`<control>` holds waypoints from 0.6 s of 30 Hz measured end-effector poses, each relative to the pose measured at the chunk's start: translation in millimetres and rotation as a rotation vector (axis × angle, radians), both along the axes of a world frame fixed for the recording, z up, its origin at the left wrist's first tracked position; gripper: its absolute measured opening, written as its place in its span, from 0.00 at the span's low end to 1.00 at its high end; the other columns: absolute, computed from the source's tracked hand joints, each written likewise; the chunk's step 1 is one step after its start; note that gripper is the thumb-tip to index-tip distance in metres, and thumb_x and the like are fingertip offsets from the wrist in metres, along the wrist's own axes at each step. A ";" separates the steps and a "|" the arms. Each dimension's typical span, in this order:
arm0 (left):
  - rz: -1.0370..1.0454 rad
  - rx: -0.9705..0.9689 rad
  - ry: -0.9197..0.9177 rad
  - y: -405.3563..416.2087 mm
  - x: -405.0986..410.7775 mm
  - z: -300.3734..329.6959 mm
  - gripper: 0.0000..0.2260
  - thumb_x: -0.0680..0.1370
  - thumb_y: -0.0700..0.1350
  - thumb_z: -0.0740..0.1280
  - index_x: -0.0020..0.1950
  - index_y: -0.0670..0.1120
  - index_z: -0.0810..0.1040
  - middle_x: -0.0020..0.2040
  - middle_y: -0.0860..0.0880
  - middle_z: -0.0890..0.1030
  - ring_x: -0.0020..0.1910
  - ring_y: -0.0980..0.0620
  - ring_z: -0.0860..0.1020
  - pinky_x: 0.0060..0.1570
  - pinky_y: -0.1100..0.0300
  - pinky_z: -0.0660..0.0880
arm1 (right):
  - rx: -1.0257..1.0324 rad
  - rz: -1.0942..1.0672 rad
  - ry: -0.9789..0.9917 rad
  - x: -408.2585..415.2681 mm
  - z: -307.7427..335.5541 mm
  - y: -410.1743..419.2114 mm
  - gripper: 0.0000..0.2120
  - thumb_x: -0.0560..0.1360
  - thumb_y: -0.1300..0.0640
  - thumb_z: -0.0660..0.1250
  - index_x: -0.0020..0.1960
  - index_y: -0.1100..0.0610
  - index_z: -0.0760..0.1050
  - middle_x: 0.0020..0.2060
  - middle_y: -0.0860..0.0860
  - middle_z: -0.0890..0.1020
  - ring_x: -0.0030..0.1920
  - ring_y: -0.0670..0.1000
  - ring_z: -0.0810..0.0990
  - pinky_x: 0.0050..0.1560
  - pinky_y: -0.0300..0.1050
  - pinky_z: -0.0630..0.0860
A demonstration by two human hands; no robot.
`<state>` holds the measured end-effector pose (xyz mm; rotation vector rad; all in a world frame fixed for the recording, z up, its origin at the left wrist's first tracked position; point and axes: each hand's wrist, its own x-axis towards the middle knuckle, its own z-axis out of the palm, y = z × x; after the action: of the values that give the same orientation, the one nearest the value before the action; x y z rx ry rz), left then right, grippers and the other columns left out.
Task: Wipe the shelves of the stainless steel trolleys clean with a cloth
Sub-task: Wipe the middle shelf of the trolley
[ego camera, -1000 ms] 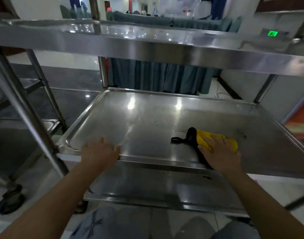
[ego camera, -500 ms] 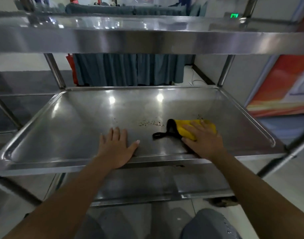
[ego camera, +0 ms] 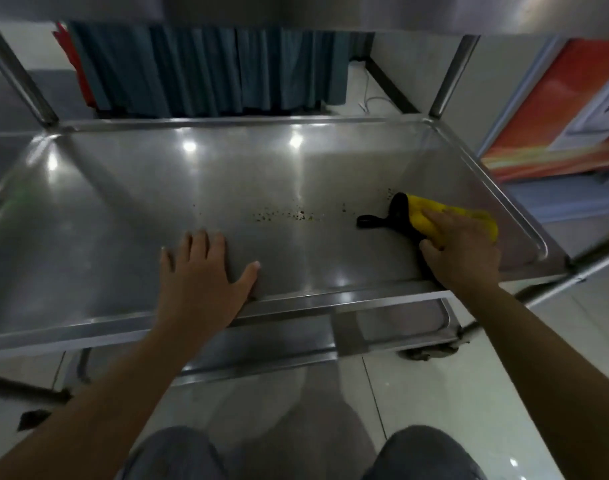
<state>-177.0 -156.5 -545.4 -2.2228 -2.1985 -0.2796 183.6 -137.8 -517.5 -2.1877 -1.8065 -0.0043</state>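
Note:
The stainless steel trolley's middle shelf (ego camera: 130,202) fills the view, a shallow tray with a raised rim. A trail of small brown crumbs (ego camera: 285,214) lies across its centre. My right hand (ego camera: 459,251) presses a yellow cloth (ego camera: 431,216) with a black edge and loop onto the shelf near the right rim. My left hand (ego camera: 202,271) lies flat, fingers spread, on the shelf near the front edge and holds nothing.
The top shelf (ego camera: 330,12) hangs overhead, and a lower shelf (ego camera: 279,344) shows below the front rim. Upright posts (ego camera: 452,74) stand at the back corners. Blue-grey curtains (ego camera: 209,67) hang behind, a red-orange board (ego camera: 555,126) at the right. My knees (ego camera: 420,452) are at the bottom.
The view has swung left and dipped down, so the shelf sits centred and closer. My left hand moved from the front rim onto the shelf surface. The cloth slid toward the right rim.

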 end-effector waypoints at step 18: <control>-0.272 -0.747 -0.394 -123.8 19.6 247.2 0.28 0.82 0.55 0.54 0.79 0.48 0.50 0.79 0.50 0.49 0.78 0.53 0.49 0.73 0.59 0.47 | -0.229 0.394 0.366 -92.0 258.4 -183.9 0.26 0.66 0.69 0.69 0.63 0.56 0.76 0.63 0.55 0.76 0.63 0.61 0.73 0.56 0.54 0.76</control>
<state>-157.4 -280.3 -298.2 -3.0938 -2.4727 0.1623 91.7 -321.7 -259.2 -1.7724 -2.0522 0.6711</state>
